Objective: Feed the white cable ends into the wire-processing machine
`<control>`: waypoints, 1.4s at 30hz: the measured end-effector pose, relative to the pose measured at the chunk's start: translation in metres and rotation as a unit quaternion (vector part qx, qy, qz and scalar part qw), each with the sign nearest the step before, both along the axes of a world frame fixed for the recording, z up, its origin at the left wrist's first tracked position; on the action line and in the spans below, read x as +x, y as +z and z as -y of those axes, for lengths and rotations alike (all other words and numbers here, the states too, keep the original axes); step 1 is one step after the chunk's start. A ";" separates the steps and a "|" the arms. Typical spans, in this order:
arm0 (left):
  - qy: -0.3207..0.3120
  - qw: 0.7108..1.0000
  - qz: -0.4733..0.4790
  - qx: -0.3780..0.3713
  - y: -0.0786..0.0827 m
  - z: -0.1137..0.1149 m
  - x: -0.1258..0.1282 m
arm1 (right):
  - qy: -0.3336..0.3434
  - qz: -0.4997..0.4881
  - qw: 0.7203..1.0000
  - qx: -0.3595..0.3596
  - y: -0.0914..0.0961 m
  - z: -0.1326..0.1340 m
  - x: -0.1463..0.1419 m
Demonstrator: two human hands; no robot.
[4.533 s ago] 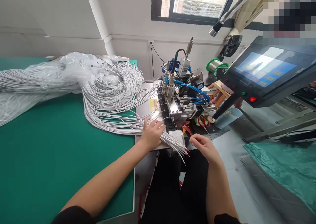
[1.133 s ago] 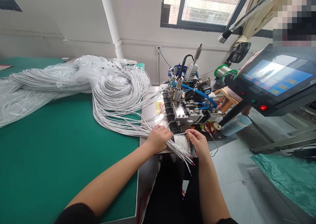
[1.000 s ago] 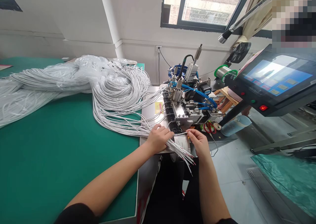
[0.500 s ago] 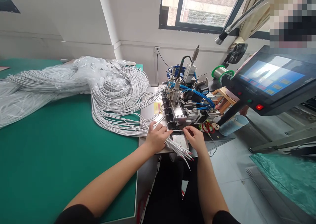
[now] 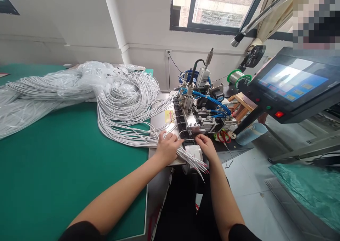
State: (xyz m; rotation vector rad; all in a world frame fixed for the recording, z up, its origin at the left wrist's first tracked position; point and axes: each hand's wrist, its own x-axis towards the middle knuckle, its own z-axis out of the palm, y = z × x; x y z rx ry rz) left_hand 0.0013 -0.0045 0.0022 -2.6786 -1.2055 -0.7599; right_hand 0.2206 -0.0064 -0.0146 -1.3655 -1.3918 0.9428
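My left hand (image 5: 166,148) lies fingers-down on a fan of thin white cables (image 5: 124,106) at the near edge of a metal plate (image 5: 159,119), pressing them flat. Their red-tipped ends (image 5: 199,165) stick out past the plate toward my lap. My right hand (image 5: 205,146) is pinched on a single white cable at the black fixture track (image 5: 186,135) of a small soldering machine (image 5: 198,106). The two hands are almost touching.
A big heap of white cables in clear plastic covers the green mat (image 5: 53,156) to the left. A tilted touchscreen (image 5: 289,81) stands at right, with a solder spool (image 5: 235,77), red-handled scissors (image 5: 222,136) and a blue cup (image 5: 249,133) nearby.
My right hand has moved up from beside my lap to the fixture track, next to my left hand, pinching one cable. The left hand has stayed on the cable fan.
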 end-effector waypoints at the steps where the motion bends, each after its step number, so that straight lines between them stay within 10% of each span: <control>1: 0.000 1.000 -0.001 -0.002 0.000 0.000 0.000 | 0.002 -0.013 1.000 -0.012 0.000 -0.001 0.000; 13: 0.005 1.000 -0.007 -0.003 -0.001 -0.001 0.000 | -0.025 -0.179 0.979 -0.093 -0.014 -0.004 -0.005; 42: -0.007 0.999 0.000 -0.036 0.001 -0.001 -0.001 | -0.071 -0.071 0.995 -0.008 -0.008 0.022 0.004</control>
